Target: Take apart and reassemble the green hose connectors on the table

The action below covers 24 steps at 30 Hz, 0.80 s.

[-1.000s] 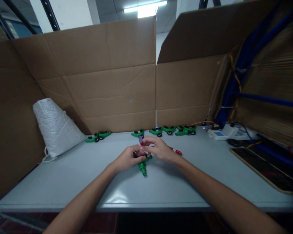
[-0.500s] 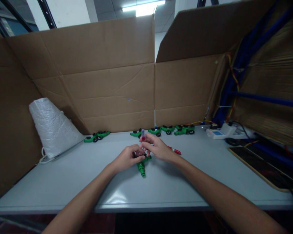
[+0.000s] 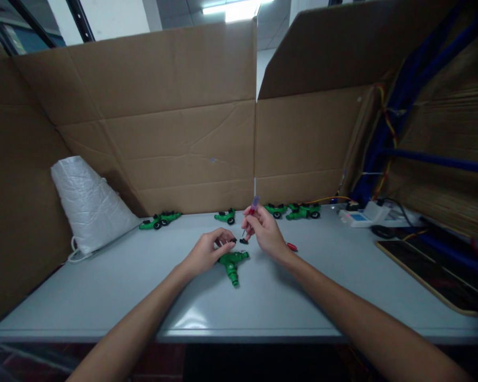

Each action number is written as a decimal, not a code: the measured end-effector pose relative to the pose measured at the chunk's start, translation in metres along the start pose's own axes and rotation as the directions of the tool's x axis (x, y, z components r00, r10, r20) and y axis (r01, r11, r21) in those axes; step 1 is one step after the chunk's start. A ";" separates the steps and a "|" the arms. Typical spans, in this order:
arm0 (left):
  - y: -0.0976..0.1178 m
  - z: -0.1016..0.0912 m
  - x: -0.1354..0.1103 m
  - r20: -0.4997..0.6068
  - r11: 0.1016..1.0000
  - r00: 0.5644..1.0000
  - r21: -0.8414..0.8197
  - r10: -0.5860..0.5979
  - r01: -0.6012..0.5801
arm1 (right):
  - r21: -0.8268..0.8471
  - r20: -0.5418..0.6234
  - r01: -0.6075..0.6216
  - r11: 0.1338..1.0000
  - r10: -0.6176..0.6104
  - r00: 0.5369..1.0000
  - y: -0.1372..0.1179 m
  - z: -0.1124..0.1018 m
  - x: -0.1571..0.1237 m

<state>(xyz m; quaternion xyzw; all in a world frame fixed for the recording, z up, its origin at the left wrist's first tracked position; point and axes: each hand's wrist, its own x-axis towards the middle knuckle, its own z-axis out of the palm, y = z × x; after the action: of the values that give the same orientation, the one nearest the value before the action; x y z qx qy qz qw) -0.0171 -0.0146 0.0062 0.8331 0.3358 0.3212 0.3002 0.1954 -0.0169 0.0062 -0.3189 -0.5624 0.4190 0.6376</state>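
Observation:
My right hand (image 3: 266,232) grips a screwdriver (image 3: 255,202) with a clear and red handle, its thin shaft angled down to the left. Close to the shaft's lower end is a small black part (image 3: 244,241); whether they touch I cannot tell. My left hand (image 3: 212,249) pinches another small black piece (image 3: 233,240) between thumb and fingers. Just below it lies a green T-shaped plastic piece (image 3: 231,264) on the table, its stem pointing toward me.
Several green pieces with black parts, one a green piece (image 3: 224,216), line the back edge. A red tool (image 3: 292,247) lies partly behind my right wrist. A white wrapped bundle (image 3: 90,204) stands left; a power strip (image 3: 360,216) and black-topped board (image 3: 430,276) sit right.
My right hand has lifted the screwdriver up and to the right, away from the green piece. My left hand has come off the green piece, which now shows fully, with the black parts apart from it.

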 end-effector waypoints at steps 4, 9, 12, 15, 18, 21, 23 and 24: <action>-0.010 0.000 0.002 -0.084 1.000 0.996 0.024 0.017 -0.015 | -0.132 -0.019 0.033 0.991 -0.036 0.999 0.006 -0.004 0.001; -0.021 -0.001 0.004 -0.119 0.989 0.991 0.139 0.063 -0.046 | -0.401 -0.015 0.093 0.911 -0.108 0.994 0.005 -0.006 -0.002; -0.024 -0.001 0.005 -0.115 0.976 0.988 0.203 0.102 -0.077 | -0.499 -0.003 0.074 0.864 -0.088 0.996 0.000 -0.004 -0.006; -0.025 -0.002 0.005 -0.115 0.973 0.987 0.214 0.116 -0.089 | -0.552 0.005 0.040 0.833 -0.044 0.999 -0.001 -0.004 -0.006; -0.025 -0.003 0.005 -0.116 0.975 0.990 0.214 0.086 -0.059 | -0.620 0.004 0.027 0.784 -0.032 0.999 0.004 -0.005 -0.003; -0.027 -0.002 0.006 -0.126 0.978 0.991 0.210 0.039 -0.011 | -0.679 0.033 0.025 0.733 -0.003 0.999 0.010 -0.007 0.000; -0.029 -0.001 0.007 -0.133 0.981 0.991 0.192 0.032 -0.006 | -0.685 0.099 0.048 0.727 0.028 0.995 0.012 -0.008 0.001; -0.029 0.000 0.007 -0.134 0.983 0.990 0.181 0.037 -0.012 | -0.679 0.141 0.064 0.732 0.044 0.989 0.013 -0.008 0.000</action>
<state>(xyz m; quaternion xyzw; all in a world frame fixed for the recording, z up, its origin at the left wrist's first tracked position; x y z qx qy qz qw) -0.0239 0.0082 -0.0125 0.8370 0.3728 0.3495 0.1958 0.2014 -0.0100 -0.0069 -0.4955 -0.7238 0.2029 0.4353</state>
